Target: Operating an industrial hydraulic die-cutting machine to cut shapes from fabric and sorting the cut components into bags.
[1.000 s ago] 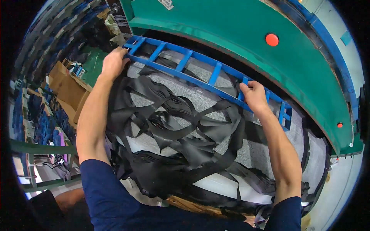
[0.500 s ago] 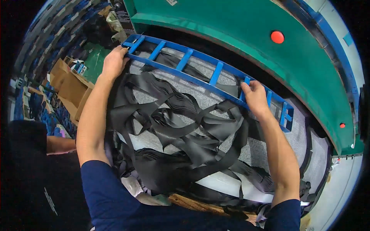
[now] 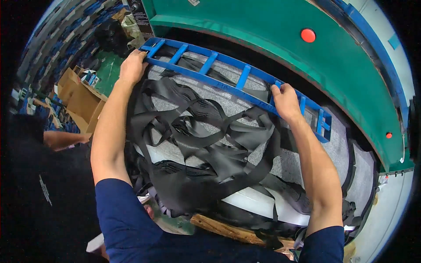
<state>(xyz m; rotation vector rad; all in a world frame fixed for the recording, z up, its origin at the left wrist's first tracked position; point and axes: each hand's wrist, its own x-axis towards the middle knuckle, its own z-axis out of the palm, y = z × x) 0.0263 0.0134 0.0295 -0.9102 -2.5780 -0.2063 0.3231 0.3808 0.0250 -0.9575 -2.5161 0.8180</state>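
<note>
A long blue ladder-shaped frame with several crossbars lies over a grey speckled sheet, along its far side. My left hand is closed round the frame's left end. Toward its right end, my right hand grips the near rail beside a crossbar, thumb on top. Tangled and folded black strips cover much of the sheet between my forearms. Some strips show through the frame's openings.
A green machine beam with red buttons rises just beyond the frame, above a dark gap. A wooden piece lies at the near edge. An open cardboard box stands left. Another person's forearm shows at far left.
The frame's right end has shifted slightly away from me, toward the green beam, and my right hand has moved with it. The other person's arm at left has moved up and left.
</note>
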